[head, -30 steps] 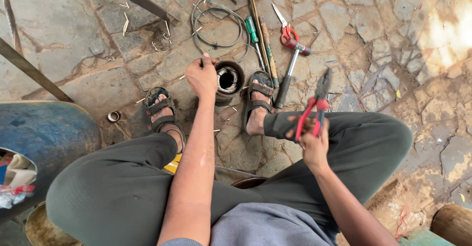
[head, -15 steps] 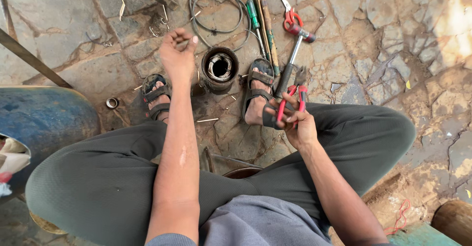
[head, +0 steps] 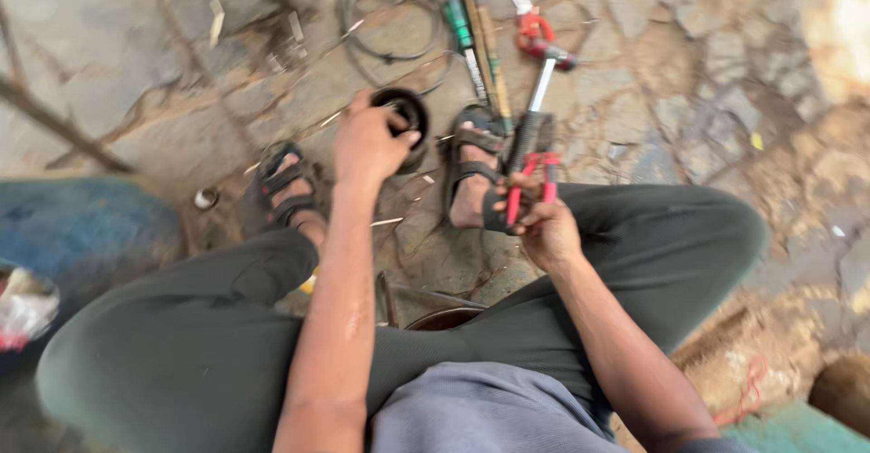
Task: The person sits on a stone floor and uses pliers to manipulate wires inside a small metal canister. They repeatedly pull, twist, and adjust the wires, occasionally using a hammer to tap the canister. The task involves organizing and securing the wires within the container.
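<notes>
Reaching down, left hand (head: 367, 142) fingers curl onto the ring (head: 401, 116) on the floor between the sandals; grip its rim squarely, while right hand (head: 542, 225) fingers clasp pliers (head: 533, 165).

From my remote feed, I see an outdoor floor of irregular, cracked stone paving (head: 689, 81) in grey and reddish-brown, its joints packed with dirt and strewn with small metal scraps. Strong sunlight washes out the upper right corner (head: 838, 27), while the rest lies in even shade. A blue drum (head: 86, 231) sits at the left edge, dark metal bars (head: 54, 127) cross the upper left, a patch of green surface (head: 797, 426) shows at the lower right beside a round brown log end (head: 843, 385), and a small metal ring (head: 207, 198) lies on the stones.
</notes>
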Available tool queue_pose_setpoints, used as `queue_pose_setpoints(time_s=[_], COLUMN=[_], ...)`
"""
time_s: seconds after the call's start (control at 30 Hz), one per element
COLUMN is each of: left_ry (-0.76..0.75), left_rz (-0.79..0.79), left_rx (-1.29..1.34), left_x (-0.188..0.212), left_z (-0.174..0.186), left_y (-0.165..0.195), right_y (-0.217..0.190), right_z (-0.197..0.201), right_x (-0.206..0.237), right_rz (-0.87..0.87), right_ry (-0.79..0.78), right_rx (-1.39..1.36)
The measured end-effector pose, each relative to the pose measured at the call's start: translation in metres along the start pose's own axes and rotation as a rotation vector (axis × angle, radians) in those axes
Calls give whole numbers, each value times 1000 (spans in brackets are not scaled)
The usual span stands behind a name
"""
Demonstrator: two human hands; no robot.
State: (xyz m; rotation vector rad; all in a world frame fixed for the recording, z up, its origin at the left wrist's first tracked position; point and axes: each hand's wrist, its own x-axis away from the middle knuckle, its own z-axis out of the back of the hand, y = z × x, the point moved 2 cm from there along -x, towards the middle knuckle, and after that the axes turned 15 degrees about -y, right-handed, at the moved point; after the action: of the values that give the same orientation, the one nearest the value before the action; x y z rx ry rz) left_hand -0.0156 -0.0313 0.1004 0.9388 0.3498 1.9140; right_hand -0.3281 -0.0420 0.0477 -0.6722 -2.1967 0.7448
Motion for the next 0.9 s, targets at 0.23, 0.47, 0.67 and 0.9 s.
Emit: queue_pose_setpoints(time_s=[0.23, 0.47, 0.67, 0.9], left_ry=[114, 62, 149, 195], left_rz=[-260, -38, -448, -283], left_rx=[-65, 264, 279, 215], left_x=[-19, -62, -53, -29], left_z=[-37, -82, -71, -36], left_y=[-27, -82, -70, -40], right_y=[22, 29, 34, 24], right_z=[21, 22, 26, 19], right_x=[1, 0, -4, -6], right_rz=[-25, -10, -9, -81], right_ry=[110, -31, 28, 84], right_rx=[26, 50, 34, 126])
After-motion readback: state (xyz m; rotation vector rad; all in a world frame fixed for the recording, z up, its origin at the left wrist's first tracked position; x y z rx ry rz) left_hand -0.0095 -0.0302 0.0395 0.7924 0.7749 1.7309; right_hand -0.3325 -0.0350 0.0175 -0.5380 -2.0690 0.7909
